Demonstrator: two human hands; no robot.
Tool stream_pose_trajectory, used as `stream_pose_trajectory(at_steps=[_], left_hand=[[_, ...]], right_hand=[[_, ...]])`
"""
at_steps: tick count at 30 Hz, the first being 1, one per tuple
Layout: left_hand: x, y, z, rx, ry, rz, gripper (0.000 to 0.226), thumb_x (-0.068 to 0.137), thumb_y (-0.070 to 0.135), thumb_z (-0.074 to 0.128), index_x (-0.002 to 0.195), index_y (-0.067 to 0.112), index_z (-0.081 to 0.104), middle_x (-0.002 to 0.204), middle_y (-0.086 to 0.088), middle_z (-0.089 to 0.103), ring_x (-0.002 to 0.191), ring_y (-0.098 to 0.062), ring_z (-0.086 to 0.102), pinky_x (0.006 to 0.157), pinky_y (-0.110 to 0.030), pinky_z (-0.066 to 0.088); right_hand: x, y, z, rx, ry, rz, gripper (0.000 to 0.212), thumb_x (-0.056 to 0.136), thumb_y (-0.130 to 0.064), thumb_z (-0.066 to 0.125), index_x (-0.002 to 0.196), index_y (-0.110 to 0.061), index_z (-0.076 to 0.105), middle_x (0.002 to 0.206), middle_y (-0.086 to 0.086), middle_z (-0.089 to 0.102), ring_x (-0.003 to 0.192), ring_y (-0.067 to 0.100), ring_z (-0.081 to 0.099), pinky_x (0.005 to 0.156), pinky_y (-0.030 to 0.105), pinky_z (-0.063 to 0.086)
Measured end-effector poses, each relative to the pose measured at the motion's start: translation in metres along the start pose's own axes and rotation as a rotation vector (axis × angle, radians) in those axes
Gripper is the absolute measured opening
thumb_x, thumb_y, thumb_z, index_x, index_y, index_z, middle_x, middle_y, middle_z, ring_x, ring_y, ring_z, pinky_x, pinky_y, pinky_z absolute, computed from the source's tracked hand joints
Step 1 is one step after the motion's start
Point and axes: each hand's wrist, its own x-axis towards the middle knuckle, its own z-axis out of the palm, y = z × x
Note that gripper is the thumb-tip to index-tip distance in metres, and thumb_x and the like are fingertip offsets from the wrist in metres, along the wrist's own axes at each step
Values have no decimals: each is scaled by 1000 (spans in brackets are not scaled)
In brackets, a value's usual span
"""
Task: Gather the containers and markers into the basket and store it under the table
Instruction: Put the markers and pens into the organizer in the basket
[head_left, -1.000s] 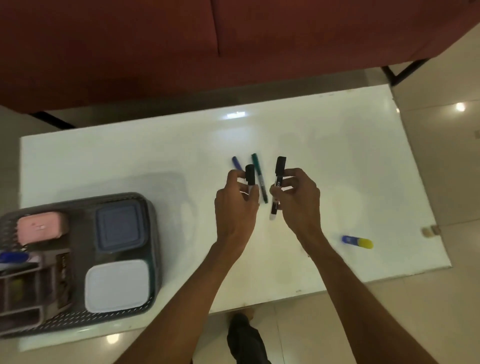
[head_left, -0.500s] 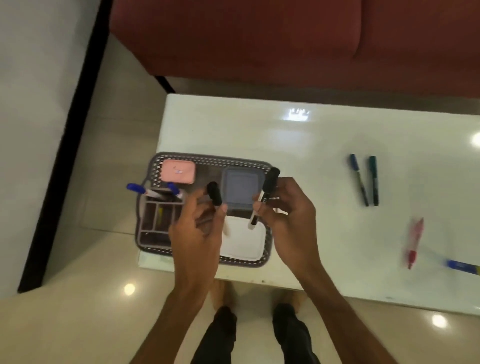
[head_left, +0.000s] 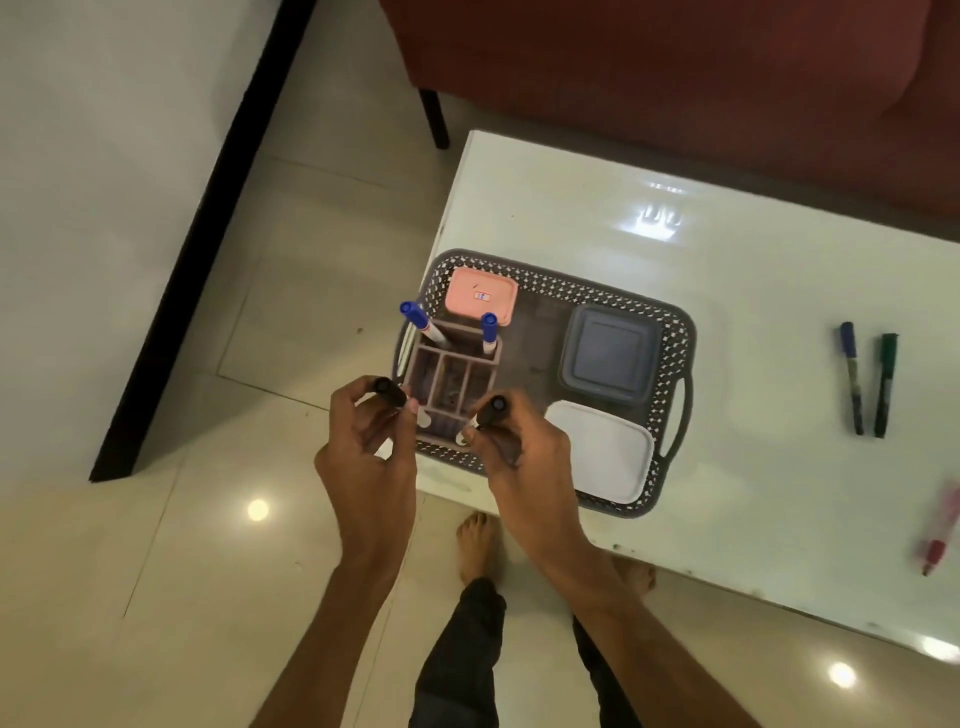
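While poised over the organizer (head_left: 451, 382) in the basket (head_left: 675, 332), both black markers stand near upright, caps toward the camera, white ends down at the organizer's near edge. Left hand (head_left: 366, 452) pinched closed on the left marker (head_left: 389, 392), right hand (head_left: 524, 457) closed likewise on the right marker (head_left: 491, 413). Behind the organizer, two blue-capped markers (head_left: 415, 318) standing in its far slots. Well right of the basket, blue and green pens (head_left: 852, 379) lying parallel on the table (head_left: 571, 208).
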Motion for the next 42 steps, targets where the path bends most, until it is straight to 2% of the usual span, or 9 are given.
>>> stream_pose_trajectory(at_steps=[4, 6, 9, 15, 21, 24, 31, 35, 42], left_hand=[[3, -23, 3, 9, -18, -68, 33, 89, 10, 71, 120, 13, 58, 106, 0, 75, 99, -7, 72, 89, -20, 57], [3, -33, 6, 70, -17, -79, 29, 90, 13, 70, 117, 13, 60, 107, 1, 73, 101, -8, 69, 92, -19, 55], [5, -46, 12, 201, 2, -111, 25, 91, 19, 68, 115, 15, 62, 114, 0, 68, 109, -12, 59, 93, -19, 47], [7, -55, 16, 282, -4, -137, 33, 89, 21, 71, 120, 13, 61, 123, -4, 63, 119, -18, 52, 102, -39, 47], [-4, -28, 19, 283, 33, 27, 50, 86, 16, 74, 131, 9, 53, 137, -8, 54, 130, -20, 46, 102, -4, 30], [-19, -1, 36, 240, 20, 115, 48, 86, 13, 72, 131, 6, 54, 142, -9, 49, 133, -18, 43, 100, -3, 34], [-79, 58, 140, 137, -254, 221, 34, 91, 16, 68, 124, 13, 60, 142, -2, 50, 137, -15, 43, 110, -41, 44], [-113, 77, 215, 126, -385, 274, 30, 92, 18, 66, 122, 13, 61, 137, -3, 55, 131, -18, 49, 109, -41, 44], [-165, 89, 335, 145, -605, 332, 30, 91, 14, 65, 120, 19, 58, 124, 7, 59, 115, -14, 57, 99, -39, 50]], right_hand=[[5, 8, 18, -200, -42, -25, 25, 94, -17, 66, 118, -13, 61, 115, 0, 71, 105, 11, 66, 86, 2, 40], [7, 12, 25, -294, -60, -37, 25, 95, -17, 65, 120, -14, 60, 119, 1, 69, 108, 13, 64, 89, 7, 41], [11, 21, 32, -424, -56, -84, 27, 93, -15, 66, 119, -13, 60, 123, 4, 63, 112, 18, 61, 98, 27, 51], [16, 28, 30, -457, -83, -52, 39, 89, -13, 70, 125, -16, 57, 133, 5, 56, 125, 21, 53, 108, 34, 46], [7, 26, -7, -358, -98, -12, 54, 86, -28, 76, 135, -17, 55, 138, 4, 55, 128, 19, 50, 106, 25, 37], [-1, 31, -44, -282, 13, 5, 50, 90, -38, 70, 135, -23, 55, 139, -1, 53, 129, 14, 47, 106, 24, 39], [-10, 75, -154, -167, 418, 85, 33, 92, -32, 69, 123, -24, 62, 124, -8, 63, 112, 10, 60, 92, 37, 56], [-14, 106, -221, -137, 530, 135, 29, 92, -28, 70, 120, -26, 63, 118, -12, 61, 108, 8, 59, 92, 39, 54], [-11, 167, -322, -167, 703, 243, 28, 92, -25, 69, 119, -18, 64, 116, -3, 64, 105, 16, 62, 90, 45, 55]])
